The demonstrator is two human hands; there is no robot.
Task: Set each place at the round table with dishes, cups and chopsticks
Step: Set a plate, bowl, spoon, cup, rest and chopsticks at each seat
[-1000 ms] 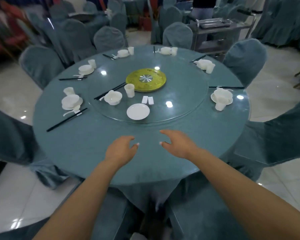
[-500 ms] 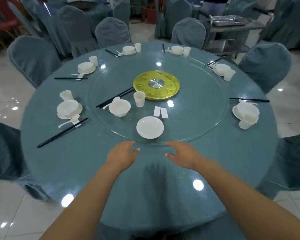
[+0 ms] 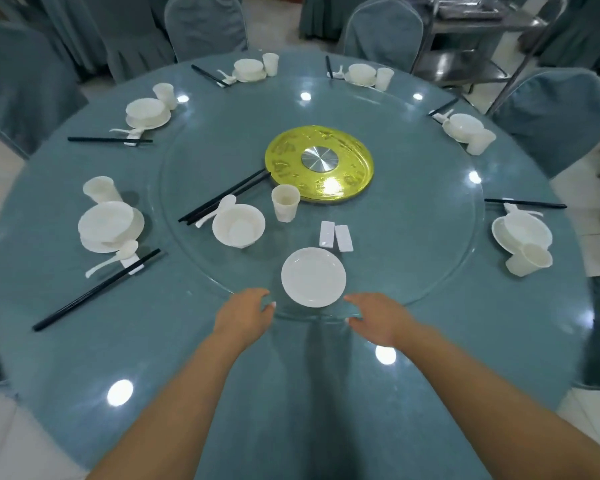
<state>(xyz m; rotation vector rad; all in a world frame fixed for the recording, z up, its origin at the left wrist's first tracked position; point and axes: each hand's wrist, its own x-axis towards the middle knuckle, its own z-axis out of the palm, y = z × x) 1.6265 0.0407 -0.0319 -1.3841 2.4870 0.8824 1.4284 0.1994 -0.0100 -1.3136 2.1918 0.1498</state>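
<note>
- Teal cloth covers the round table [image 3: 194,341], which carries a glass turntable [image 3: 413,237] with a gold disc [image 3: 319,164] at its centre; chairs in matching teal covers [image 3: 551,112] ring it on a pale glossy floor, and a steel trolley [image 3: 471,26] stands beyond the far right edge.
- On the turntable, nearest the person from the gold disc, sits a white plate [image 3: 313,277], bare, close to the glass rim.
- Between plate and disc lie two small white rests [image 3: 335,235], side by side.
- Left of the rests stand a cup [image 3: 285,203] and a bowl [image 3: 238,226] with a spoon against it, and black chopsticks [image 3: 222,197] run from there up to the disc.
- Left hand [image 3: 245,315] and right hand [image 3: 381,318] flank the plate, apart, fingers loosely spread and holding nothing, fingertips at the glass rim.
- Laid places with dishes, cups and chopsticks circle the disc on the cloth, at left [image 3: 110,225], right [image 3: 522,233] and far side.
</note>
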